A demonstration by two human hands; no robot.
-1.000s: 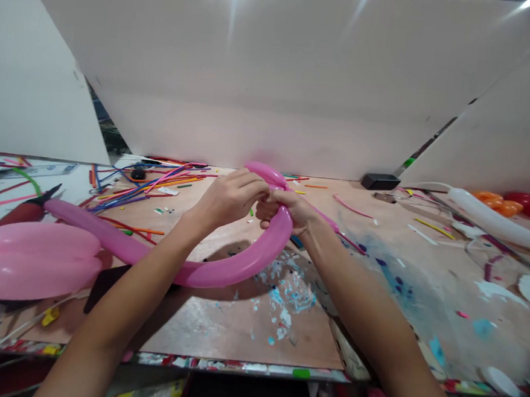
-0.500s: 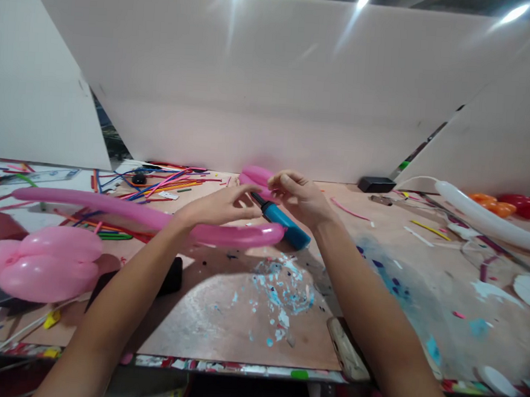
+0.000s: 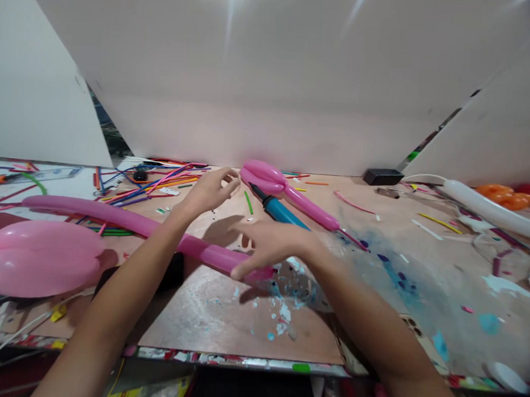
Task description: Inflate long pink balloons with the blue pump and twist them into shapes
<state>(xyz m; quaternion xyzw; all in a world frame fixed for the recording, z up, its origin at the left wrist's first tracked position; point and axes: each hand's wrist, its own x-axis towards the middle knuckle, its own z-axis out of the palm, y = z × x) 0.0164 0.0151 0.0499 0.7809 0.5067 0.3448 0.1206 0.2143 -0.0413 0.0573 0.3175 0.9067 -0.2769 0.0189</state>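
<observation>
My left hand (image 3: pixel 215 189) is raised over the table with fingers apart and nothing in them, left of a pink twisted balloon (image 3: pixel 264 177). My right hand (image 3: pixel 266 244) has its fingers spread over the end of a long pink balloon (image 3: pixel 215 255); its thumb overlaps that end, and whether it touches cannot be made out. The long balloon runs left beneath my left forearm. A blue pump (image 3: pixel 284 212) with a black nozzle lies just beyond my right hand, against the twisted balloon, whose thin tail points right.
Rounded pink balloons (image 3: pixel 38 258) sit at left, near uninflated balloons (image 3: pixel 157 185). A black box (image 3: pixel 382 177), a white balloon (image 3: pixel 491 211) and orange balloons (image 3: pixel 503 196) are at right. A white panel (image 3: pixel 273 78) stands behind. A phone lies partly under my right forearm.
My right hand has moved down and left, to the long balloon's end. My left hand has shifted up and left. The long balloon's end sits lower, and the twisted balloon is more exposed.
</observation>
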